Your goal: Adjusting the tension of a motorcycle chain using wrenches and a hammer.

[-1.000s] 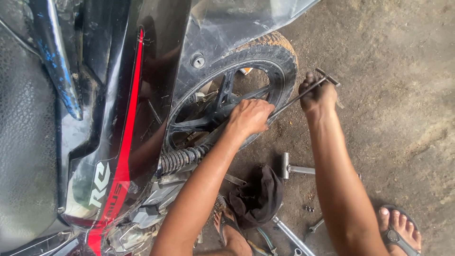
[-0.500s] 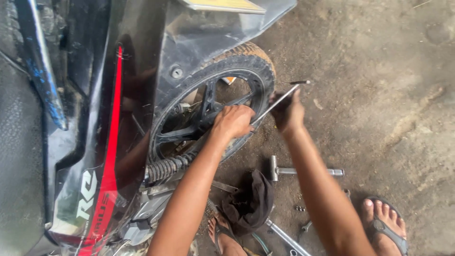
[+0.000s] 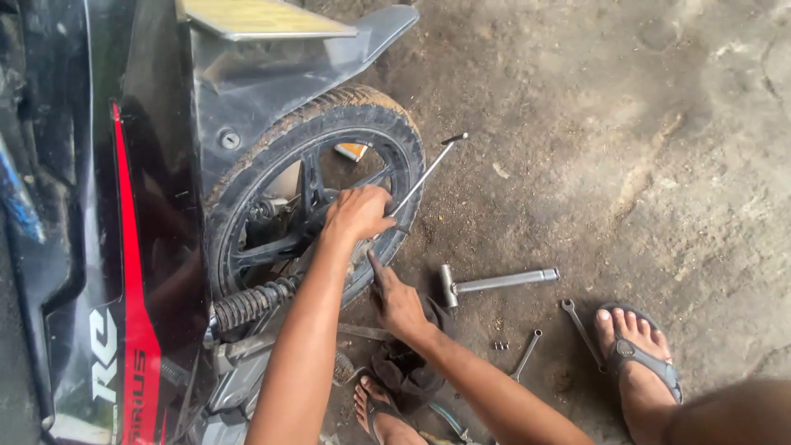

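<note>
Fingers of left hand [image 3: 356,213] gripping long wrench [image 3: 428,174], pointing up-right

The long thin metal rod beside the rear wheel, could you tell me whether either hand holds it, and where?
The left hand grips the long thin metal rod at its lower end, by the wheel hub. The right hand holds nothing.

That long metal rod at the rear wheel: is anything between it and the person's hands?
The left hand grips the long rod directly. The right hand sits below, one finger pointing up at the wheel rim; nothing visible lies between.
</note>
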